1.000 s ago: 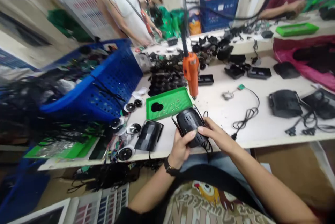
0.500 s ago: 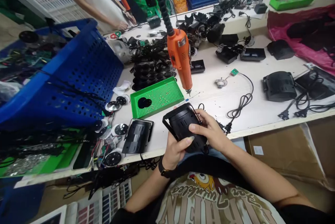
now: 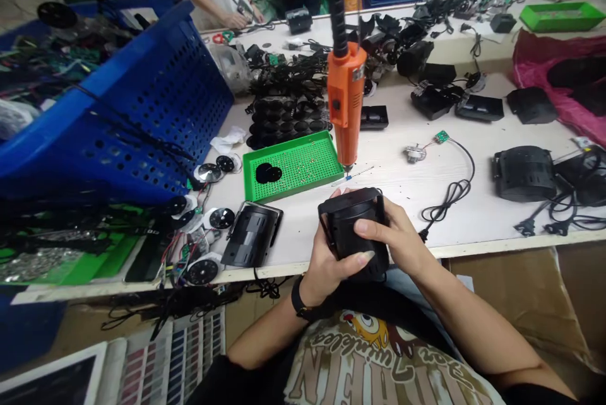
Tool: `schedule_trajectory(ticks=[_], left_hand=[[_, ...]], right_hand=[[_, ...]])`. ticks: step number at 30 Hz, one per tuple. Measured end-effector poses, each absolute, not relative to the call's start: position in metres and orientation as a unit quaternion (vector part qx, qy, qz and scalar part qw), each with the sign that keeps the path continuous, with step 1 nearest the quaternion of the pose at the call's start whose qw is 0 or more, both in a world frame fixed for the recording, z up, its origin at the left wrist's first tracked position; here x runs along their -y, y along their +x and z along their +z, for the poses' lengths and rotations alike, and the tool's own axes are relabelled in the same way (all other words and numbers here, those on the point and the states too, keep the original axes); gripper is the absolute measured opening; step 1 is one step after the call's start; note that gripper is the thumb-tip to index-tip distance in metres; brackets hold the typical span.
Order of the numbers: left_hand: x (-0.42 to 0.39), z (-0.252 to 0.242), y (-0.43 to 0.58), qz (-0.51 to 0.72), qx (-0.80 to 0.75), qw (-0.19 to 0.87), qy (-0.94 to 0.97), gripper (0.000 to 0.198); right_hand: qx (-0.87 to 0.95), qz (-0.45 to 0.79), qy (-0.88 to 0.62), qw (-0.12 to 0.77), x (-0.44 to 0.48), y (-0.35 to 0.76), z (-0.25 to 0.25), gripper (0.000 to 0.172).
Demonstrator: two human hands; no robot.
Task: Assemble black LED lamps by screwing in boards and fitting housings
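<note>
Between both hands, at the table's front edge, is a black plastic housing with slots and a bracket on its sides. My left hand grips its lower left, thumb across the near face. My right hand is closed round the right side with the thumb pressed on the top. Just beyond them hangs an orange electric screwdriver, its tip near a small blue-handled screwdriver on the table. A green tray with small screws and black discs lies to the left. Another black housing rests nearer on that side.
A large blue basket full of parts stands at the left. To the right lie a circuit board with cord and another housing. Black parts and cables crowd the back. Other people's hands show across the table.
The housing has turned in my hands, and its bracket now lies closer to its body. My view has shifted a little, and a person's hand with a phone now shows at the back.
</note>
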State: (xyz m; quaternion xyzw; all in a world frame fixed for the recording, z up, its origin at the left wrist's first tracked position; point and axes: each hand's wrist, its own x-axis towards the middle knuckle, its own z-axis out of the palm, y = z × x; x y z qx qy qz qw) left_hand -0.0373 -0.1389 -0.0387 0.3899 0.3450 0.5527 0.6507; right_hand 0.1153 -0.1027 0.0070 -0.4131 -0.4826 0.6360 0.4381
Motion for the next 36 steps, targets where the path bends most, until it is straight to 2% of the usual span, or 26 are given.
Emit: schedule_trajectory(ticks=[2, 5, 7, 9, 15, 20, 22, 26, 30, 32, 34, 36], left_hand=[[0.136, -0.035, -0.043, 0.552, -0.343, 0.679, 0.343, 0.095], [0.129, -0.029, -0.054, 0.547, -0.334, 0.720, 0.267, 0.081], [0.122, -0.026, -0.060, 0.534, -0.321, 0.745, 0.240, 0.078], [0.117, -0.024, -0.066, 0.523, -0.301, 0.765, 0.225, 0.079], [0.108, -0.028, -0.077, 0.510, -0.239, 0.803, 0.196, 0.077], [0.106, -0.037, -0.074, 0.442, -0.175, 0.858, 0.196, 0.072], [0.105, -0.038, -0.069, 0.425, -0.193, 0.862, 0.197, 0.072], [0.104, -0.028, -0.057, 0.424, -0.270, 0.837, 0.214, 0.076], [0.102, -0.017, -0.050, 0.478, -0.351, 0.776, 0.215, 0.069], [0.102, -0.016, -0.047, 0.513, -0.377, 0.742, 0.211, 0.062], [0.103, -0.016, -0.042, 0.549, -0.408, 0.693, 0.228, 0.058], [0.105, -0.017, -0.037, 0.566, -0.431, 0.650, 0.267, 0.059]], right_hand=[[0.521, 0.609, -0.428, 0.417, 0.101, 0.114, 0.008, 0.059], [0.506, 0.647, -0.413, 0.393, 0.094, 0.113, 0.005, 0.075], [0.476, 0.671, -0.400, 0.405, 0.090, 0.113, 0.000, 0.080], [0.464, 0.668, -0.397, 0.426, 0.087, 0.112, -0.006, 0.075], [0.463, 0.628, -0.401, 0.480, 0.085, 0.111, -0.013, 0.043], [0.468, 0.580, -0.331, 0.579, 0.078, 0.106, -0.011, 0.029], [0.484, 0.543, -0.322, 0.605, 0.073, 0.102, -0.011, 0.029], [0.479, 0.497, -0.346, 0.636, 0.065, 0.098, -0.011, 0.036], [0.437, 0.506, -0.383, 0.638, 0.072, 0.102, -0.009, 0.021], [0.423, 0.519, -0.390, 0.633, 0.078, 0.105, -0.009, 0.020], [0.403, 0.559, -0.394, 0.608, 0.082, 0.107, -0.010, 0.032], [0.385, 0.608, -0.396, 0.570, 0.082, 0.110, -0.010, 0.052]])
